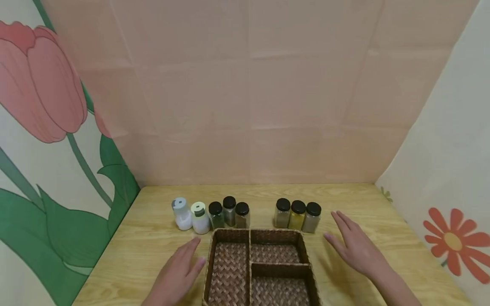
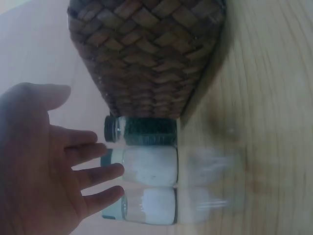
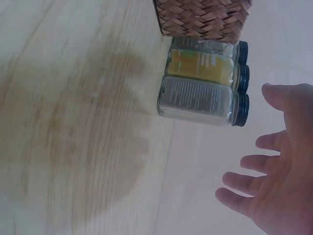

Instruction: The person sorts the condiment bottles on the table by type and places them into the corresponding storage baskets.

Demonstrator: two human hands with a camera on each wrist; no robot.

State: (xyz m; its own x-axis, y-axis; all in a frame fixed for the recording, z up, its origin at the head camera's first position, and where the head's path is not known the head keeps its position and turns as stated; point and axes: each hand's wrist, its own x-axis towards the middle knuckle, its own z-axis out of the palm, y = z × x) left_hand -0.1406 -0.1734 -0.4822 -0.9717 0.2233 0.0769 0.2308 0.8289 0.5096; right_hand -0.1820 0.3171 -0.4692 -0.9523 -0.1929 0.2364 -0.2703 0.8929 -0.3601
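Tray point(image 1: 264, 264) is sitting on the table point(image 1: 126, 255) between the hands, open side up. Main risk: a forward shove would be driving its far wall into the 3 left jars point(image 1: 229, 213) and 3 right jars point(image 1: 297, 215) standing close behind, likely toppling some. Tray's long axis seems to be running fore-aft; near end is falling outside the frame. Jars and 2 shakers point(image 1: 200, 220) are standing upright, caps pointing up. Left hand point(image 1: 174, 272) is hovering just beside the tray's left wall, right hand point(image 1: 357, 246) near the right jars; fingers are extending loosely, gripping nothing. A sideways right-hand swipe could be tipping the outermost jar.
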